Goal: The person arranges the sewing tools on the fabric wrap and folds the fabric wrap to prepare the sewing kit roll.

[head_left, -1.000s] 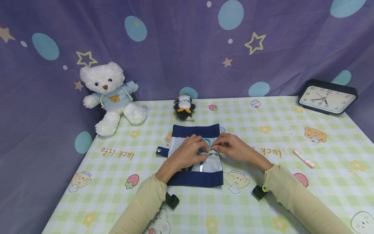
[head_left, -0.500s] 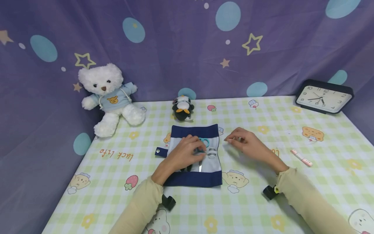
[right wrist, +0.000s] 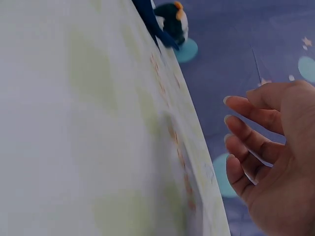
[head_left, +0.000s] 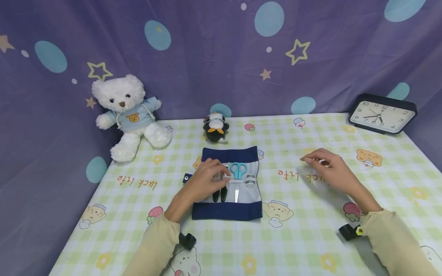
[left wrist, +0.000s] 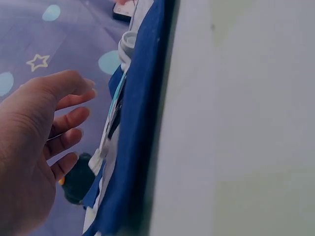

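Observation:
An unrolled navy and grey pouch (head_left: 227, 211) lies on the table, with teal-handled scissors (head_left: 238, 171), a small white-and-clear round item (head_left: 250, 180) and a black-handled tool (head_left: 223, 194) held under its strap. Over the pouch's left half hovers the left hand (head_left: 203, 180), fingers loosely bent and holding nothing; it hides part of the black tool. In the left wrist view that hand (left wrist: 44, 118) is apart from the pouch (left wrist: 135, 118). Well right of the pouch, the right hand (head_left: 335, 170) is raised above the table, its fingers (right wrist: 251, 142) relaxed and empty in the right wrist view.
A white teddy bear (head_left: 132, 115) sits at the back left and a penguin plush (head_left: 216, 128) behind the pouch. At the back right stands a black-framed clock (head_left: 382, 114). A checked cloth (head_left: 293, 249) covers the table.
The right hand has left the pouch and moved right. The left hand has shifted left off the scissors, uncovering their handles. The pink-and-white stick at the right is no longer visible, behind the right arm.

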A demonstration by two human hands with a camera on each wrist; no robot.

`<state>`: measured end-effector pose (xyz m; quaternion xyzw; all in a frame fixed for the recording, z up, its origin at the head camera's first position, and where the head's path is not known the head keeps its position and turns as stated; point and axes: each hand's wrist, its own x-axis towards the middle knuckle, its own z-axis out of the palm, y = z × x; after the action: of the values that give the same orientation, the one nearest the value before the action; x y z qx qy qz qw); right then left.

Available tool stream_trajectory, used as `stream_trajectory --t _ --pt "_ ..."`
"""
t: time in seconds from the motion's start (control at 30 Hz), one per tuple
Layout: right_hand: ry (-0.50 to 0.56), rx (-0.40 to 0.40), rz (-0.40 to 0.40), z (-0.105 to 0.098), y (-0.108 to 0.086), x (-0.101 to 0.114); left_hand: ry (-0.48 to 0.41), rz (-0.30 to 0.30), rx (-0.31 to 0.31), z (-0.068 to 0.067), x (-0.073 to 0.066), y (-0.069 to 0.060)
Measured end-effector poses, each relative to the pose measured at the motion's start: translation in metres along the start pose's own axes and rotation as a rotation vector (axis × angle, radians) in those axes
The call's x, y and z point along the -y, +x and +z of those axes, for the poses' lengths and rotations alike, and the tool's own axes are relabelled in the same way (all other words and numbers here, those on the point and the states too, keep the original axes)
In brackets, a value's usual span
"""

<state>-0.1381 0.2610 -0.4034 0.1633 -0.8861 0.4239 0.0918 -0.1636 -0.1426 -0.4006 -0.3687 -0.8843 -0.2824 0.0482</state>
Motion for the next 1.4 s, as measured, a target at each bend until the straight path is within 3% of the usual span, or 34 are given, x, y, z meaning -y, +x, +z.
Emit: stream_trajectory --t 0.23,0.43,0.53,0.67,0.83,1.0,1.3,1.4 --pt "-0.045 -0.032 0.101 -0.022 -0.024 -0.013 -0.004 0.023 -0.080 -0.011 0.007 -0.017" --pt "-0.087 -0.072 0.143 -0.041 -0.045 -0.028 -0.040 -0.067 -0.092 -0.022 0.015 -0.033" --pt "-0.103 -0.074 0.204 -0.052 -0.056 -0.034 -0.060 -0.115 -0.092 -0.026 0.020 -0.040" --pt "-0.133 -0.075 0.282 -0.062 -0.069 -0.040 -0.079 -0.158 -0.090 -0.031 0.024 -0.045" --pt "-0.219 -0.102 0.292 -0.067 -0.080 -0.047 -0.079 -0.203 -0.095 -0.034 0.030 -0.049" --pt "-0.269 -0.072 0.300 -0.071 -0.089 -0.051 -0.056 -0.219 -0.113 -0.035 0.037 -0.054" --pt "-0.291 0.011 0.430 -0.075 -0.103 -0.053 -0.073 -0.211 -0.127 -0.037 0.044 -0.058" --pt "-0.284 0.028 0.418 -0.074 -0.104 -0.055 -0.085 -0.219 -0.125 -0.037 0.045 -0.059"
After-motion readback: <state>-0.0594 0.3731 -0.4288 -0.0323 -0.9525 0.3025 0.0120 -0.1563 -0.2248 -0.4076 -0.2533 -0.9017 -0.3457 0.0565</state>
